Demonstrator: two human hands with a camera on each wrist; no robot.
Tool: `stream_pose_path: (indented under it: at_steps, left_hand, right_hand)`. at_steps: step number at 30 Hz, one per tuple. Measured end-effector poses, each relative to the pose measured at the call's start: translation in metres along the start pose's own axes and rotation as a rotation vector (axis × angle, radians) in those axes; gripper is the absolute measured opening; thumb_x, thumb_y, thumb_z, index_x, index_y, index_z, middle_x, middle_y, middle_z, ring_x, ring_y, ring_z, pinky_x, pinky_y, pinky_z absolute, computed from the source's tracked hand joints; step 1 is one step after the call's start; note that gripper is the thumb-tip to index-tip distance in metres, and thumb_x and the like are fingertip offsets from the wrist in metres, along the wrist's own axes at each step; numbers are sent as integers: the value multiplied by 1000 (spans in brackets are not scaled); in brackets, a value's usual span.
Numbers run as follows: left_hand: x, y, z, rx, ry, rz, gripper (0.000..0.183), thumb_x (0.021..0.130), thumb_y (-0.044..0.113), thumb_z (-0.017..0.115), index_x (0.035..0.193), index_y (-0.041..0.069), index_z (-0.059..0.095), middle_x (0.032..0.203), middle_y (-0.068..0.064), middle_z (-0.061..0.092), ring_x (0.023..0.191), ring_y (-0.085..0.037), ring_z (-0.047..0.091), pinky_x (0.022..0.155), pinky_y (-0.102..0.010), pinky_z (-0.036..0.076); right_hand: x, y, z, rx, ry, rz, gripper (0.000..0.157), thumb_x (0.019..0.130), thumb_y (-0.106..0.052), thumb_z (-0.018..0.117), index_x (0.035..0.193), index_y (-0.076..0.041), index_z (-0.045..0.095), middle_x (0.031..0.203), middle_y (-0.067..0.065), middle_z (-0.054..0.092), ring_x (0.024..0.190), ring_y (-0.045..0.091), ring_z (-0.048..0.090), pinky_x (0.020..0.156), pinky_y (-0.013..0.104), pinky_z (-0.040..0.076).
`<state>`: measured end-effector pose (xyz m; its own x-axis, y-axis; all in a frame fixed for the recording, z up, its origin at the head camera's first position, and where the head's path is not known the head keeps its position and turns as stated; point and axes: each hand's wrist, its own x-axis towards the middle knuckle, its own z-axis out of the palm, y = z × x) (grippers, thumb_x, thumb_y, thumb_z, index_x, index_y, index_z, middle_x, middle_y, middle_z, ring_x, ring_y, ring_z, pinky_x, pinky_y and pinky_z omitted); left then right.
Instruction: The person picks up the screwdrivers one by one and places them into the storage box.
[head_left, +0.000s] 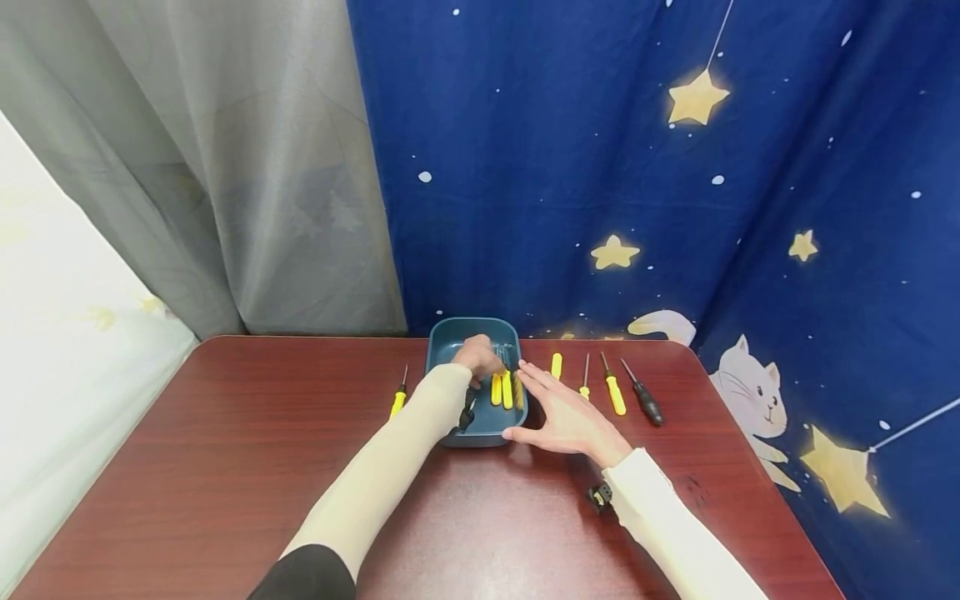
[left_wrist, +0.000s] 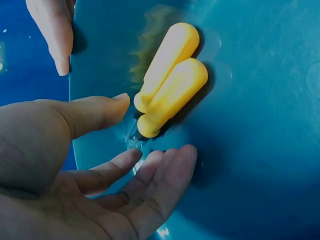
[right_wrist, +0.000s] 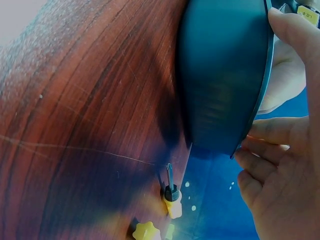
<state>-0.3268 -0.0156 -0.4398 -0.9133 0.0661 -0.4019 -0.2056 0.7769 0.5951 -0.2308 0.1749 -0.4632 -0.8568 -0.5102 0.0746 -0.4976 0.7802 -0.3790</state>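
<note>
A dark teal plastic bin (head_left: 480,442) stands at the table's back edge. My left hand (head_left: 478,357) reaches inside it. In the left wrist view its thumb and fingers are spread apart around the shaft ends of two yellow-handled screwdrivers (left_wrist: 175,95) lying side by side on the bin floor, with no handle in its grasp. A black-handled tool (head_left: 467,412) lies in the bin, partly hidden by the left arm. My right hand (head_left: 566,417) rests at the bin's right rim, thumb toward the front and fingers extended toward the back.
Right of the bin lie several screwdrivers, among them a yellow-handled one (head_left: 616,395) and a black-handled one (head_left: 648,403). Another yellow-handled screwdriver (head_left: 398,402) lies left of the bin, next to the left forearm. A blue curtain (head_left: 540,167) hangs behind the table (head_left: 262,467).
</note>
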Motion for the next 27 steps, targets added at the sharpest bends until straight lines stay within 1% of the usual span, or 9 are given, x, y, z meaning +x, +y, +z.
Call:
stream_pose_path:
  at_steps: [3,6,8,11,15,18,21,23,27]
  left_hand:
    - [-2,-1,-2,37,16,24,46,94,23,73,129,-2,59,107,-16,62,90,-29,66,76,-38,64]
    - [-2,-3,-5,86,23,56,45,94,29,72,125,-1,61,108,-14,63,98,-30,67,75,-36,62]
    - [-2,-4,-7,107,24,71,43,94,33,72,120,0,63,106,-13,64,98,-29,66,76,-36,60]
    - [-2,-5,-9,127,15,90,44,94,36,72,119,1,63,107,-12,64,96,-26,63,84,-38,59]
    - [-3,-6,-12,159,1,110,53,93,38,72,128,1,61,119,-14,66,101,-25,60,98,-43,56]
    - [-5,-7,-13,192,-6,139,62,94,40,71,140,2,56,135,-15,63,113,-27,60,106,-46,53]
    - [-8,-7,-14,225,-2,173,69,94,43,70,149,6,50,149,-16,54,128,-29,56,113,-50,48]
    - [-10,-7,-16,250,4,191,72,94,45,70,152,9,47,154,-16,49,134,-30,51,115,-52,45]
    - [-13,-9,-21,309,20,232,75,94,49,69,154,12,45,157,-17,44,141,-32,46,117,-54,42]
  right_hand:
    - [0,0,0,1,1,2,108,78,-81,65,162,-22,32,170,-3,28,155,23,34,118,51,43]
    - [1,0,0,-1,-2,5,109,78,-81,65,162,-21,33,170,-3,28,155,23,34,118,52,42]
    - [1,1,0,-4,-7,6,109,78,-82,64,162,-20,32,170,-3,28,155,23,34,118,52,42]
    - [2,1,0,-4,-10,7,110,78,-82,64,162,-19,33,170,-3,28,155,23,34,118,52,42]
    - [2,0,0,2,-11,10,109,78,-82,64,163,-21,32,170,-3,28,155,23,34,117,52,42]
    - [2,0,1,3,-9,10,109,78,-81,65,163,-22,32,170,-3,28,155,23,34,117,52,42]
    - [2,0,2,-1,-2,6,108,78,-80,66,162,-21,33,170,-3,28,155,23,35,117,52,43]
    - [1,0,2,-4,4,4,108,78,-81,66,162,-19,34,170,-3,29,154,24,36,117,52,43]
    - [1,0,3,-8,7,3,108,78,-81,65,161,-19,35,170,-3,29,154,24,36,116,52,44]
